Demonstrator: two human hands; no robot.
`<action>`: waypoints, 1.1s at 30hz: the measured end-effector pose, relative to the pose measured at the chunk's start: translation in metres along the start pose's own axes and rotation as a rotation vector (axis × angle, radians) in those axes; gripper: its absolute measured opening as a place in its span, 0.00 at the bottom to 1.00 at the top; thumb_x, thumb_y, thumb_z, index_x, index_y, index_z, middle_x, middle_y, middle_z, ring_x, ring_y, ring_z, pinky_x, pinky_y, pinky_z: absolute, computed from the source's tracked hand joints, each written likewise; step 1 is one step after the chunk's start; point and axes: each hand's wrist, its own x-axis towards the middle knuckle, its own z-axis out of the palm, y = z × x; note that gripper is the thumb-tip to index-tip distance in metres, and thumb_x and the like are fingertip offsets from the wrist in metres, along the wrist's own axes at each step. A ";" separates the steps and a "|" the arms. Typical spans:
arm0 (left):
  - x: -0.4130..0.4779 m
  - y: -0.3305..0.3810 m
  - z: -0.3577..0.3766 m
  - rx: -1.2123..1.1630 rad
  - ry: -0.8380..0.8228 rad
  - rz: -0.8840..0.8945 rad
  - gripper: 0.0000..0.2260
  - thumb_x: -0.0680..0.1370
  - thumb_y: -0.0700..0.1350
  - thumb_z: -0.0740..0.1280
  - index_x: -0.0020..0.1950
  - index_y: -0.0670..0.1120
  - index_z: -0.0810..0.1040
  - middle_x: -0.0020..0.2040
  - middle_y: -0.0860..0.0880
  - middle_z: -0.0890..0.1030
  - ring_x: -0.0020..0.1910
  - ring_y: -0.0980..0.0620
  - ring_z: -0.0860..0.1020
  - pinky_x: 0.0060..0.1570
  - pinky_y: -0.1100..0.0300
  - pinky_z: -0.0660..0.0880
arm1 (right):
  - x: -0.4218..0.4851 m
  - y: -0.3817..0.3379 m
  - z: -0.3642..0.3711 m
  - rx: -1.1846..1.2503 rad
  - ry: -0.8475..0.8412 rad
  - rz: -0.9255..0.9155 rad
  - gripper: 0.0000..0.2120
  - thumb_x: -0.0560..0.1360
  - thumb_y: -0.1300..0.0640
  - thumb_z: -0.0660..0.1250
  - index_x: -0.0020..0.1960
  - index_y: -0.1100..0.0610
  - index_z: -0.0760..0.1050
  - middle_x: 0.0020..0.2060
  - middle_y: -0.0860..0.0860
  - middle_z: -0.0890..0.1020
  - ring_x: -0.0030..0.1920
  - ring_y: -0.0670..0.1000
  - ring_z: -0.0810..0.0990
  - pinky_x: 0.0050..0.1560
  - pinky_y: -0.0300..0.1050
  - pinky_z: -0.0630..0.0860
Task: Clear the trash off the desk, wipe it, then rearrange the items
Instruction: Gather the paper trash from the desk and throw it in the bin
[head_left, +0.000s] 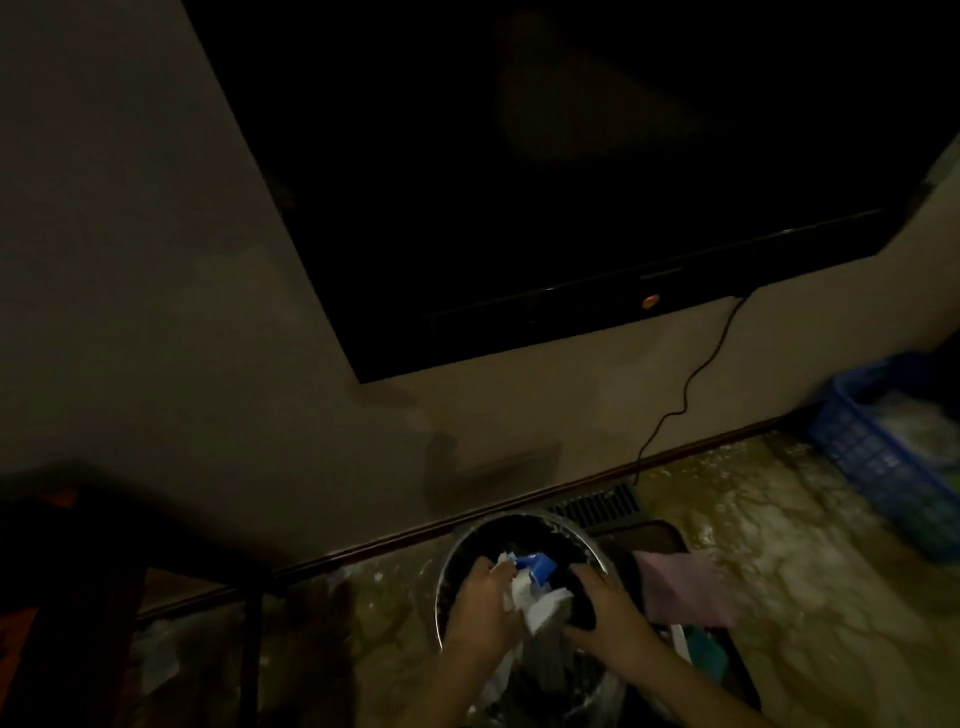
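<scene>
A round metal-rimmed trash bin (452, 561) stands on the floor by the wall, at the bottom centre of the dim, blurred head view. Both hands are over its mouth. My left hand (480, 608) grips crumpled white paper (540, 605) with a blue scrap (535, 564) on top. My right hand (608, 618) curls round the other side of the same bundle, where something dark shows; what that dark thing is cannot be made out. A white plastic bag edge hangs below the hands.
A big dark TV (545, 171) hangs on the wall above, its cable (691, 384) trailing down to the skirting. A pink cloth (685, 587) lies right of the bin. A blue basket (883, 447) stands at far right. Dark furniture (78, 571) fills the lower left.
</scene>
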 end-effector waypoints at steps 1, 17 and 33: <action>0.002 0.004 0.005 -0.001 -0.014 -0.002 0.22 0.78 0.49 0.65 0.72 0.48 0.69 0.68 0.45 0.69 0.65 0.48 0.72 0.63 0.64 0.66 | -0.003 0.002 -0.001 0.014 0.006 0.008 0.34 0.73 0.54 0.70 0.73 0.51 0.57 0.71 0.53 0.65 0.71 0.51 0.65 0.68 0.39 0.61; 0.073 -0.041 0.076 0.320 -0.217 -0.152 0.33 0.78 0.48 0.63 0.78 0.48 0.48 0.74 0.45 0.56 0.70 0.43 0.63 0.67 0.50 0.67 | 0.016 0.012 0.014 0.000 -0.020 0.082 0.35 0.73 0.56 0.68 0.74 0.47 0.54 0.71 0.49 0.63 0.71 0.51 0.62 0.72 0.44 0.61; 0.046 -0.033 0.044 0.221 -0.011 0.009 0.35 0.71 0.48 0.72 0.72 0.55 0.56 0.70 0.49 0.58 0.64 0.49 0.70 0.53 0.56 0.76 | 0.007 0.004 0.008 0.004 0.032 0.006 0.33 0.72 0.57 0.69 0.72 0.50 0.58 0.65 0.52 0.70 0.65 0.50 0.69 0.64 0.41 0.68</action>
